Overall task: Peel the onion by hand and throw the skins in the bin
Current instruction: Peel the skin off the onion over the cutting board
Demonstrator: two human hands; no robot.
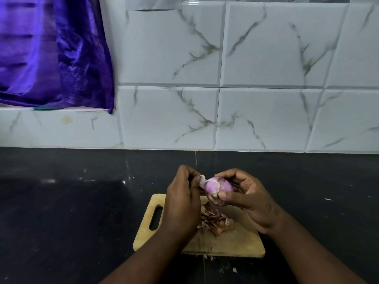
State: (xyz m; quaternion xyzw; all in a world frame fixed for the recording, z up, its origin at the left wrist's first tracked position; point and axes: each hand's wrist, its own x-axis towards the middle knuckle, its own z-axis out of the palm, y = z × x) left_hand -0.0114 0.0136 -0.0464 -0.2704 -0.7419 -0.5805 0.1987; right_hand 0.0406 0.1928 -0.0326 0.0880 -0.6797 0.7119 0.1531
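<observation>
A purple onion (217, 186) is held above the wooden cutting board (235, 242). My right hand (246, 199) grips it from the right, with the thumb on its root end. My left hand (182, 201) pinches a pale strip of onion skin (202, 179) that lifts off the onion's left side. A pile of brown dry skins (215, 221) lies on the board below the hands, partly hidden by my left hand. No bin is in view.
The board lies on a black stone counter (71, 212) against a white marbled tile wall (225, 78). A purple curtain (53, 52) hangs over a ledge at the upper left. Small skin scraps (211, 257) lie at the board's front edge.
</observation>
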